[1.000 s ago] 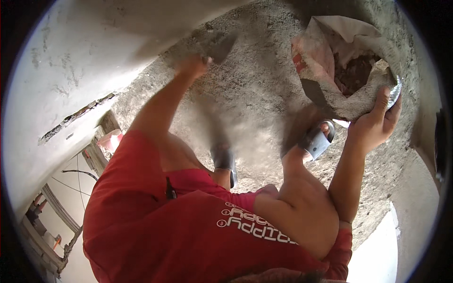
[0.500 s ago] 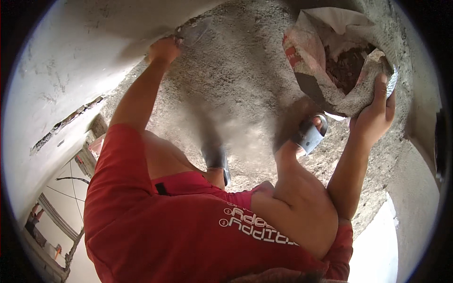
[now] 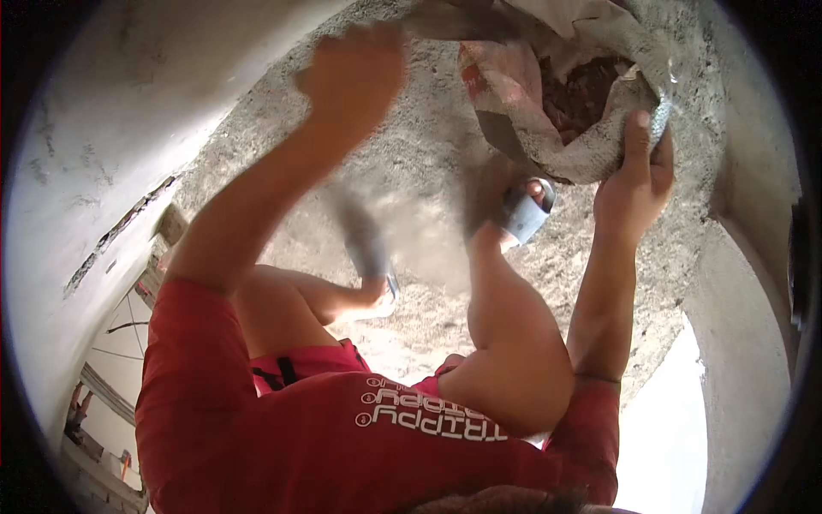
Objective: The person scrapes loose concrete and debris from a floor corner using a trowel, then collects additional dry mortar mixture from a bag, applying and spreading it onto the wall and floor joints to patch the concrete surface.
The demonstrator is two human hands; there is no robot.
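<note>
Left hand [image 3: 353, 73]: raised near the top of the view, over the grey gritty ground [image 3: 411, 171]; it is blurred, fingers curled in a loose fist, and whether it holds anything cannot be told.
Right hand [image 3: 635, 184]: at the right, fingers closed on the rim of the sack [image 3: 548, 128], thumb pointing up along the edge.
Sack: a worn woven bag, whitish with a red patch, lying at the top right with its mouth open; dark brown loose stuff [image 3: 582, 86] shows inside.
Left foot [image 3: 372, 257]: on the ground in the middle, in a blurred sandal.
Right foot [image 3: 518, 210]: just below the sack's lower edge, in a grey sandal, close to the right hand.
Knees: both bent, the right knee [image 3: 505, 377] large in the foreground.
Clothes: red shirt [image 3: 342, 454] and red shorts [image 3: 300, 364].
Wall [image 3: 103, 154]: pale plaster on the left, with a crack running across it.
</note>
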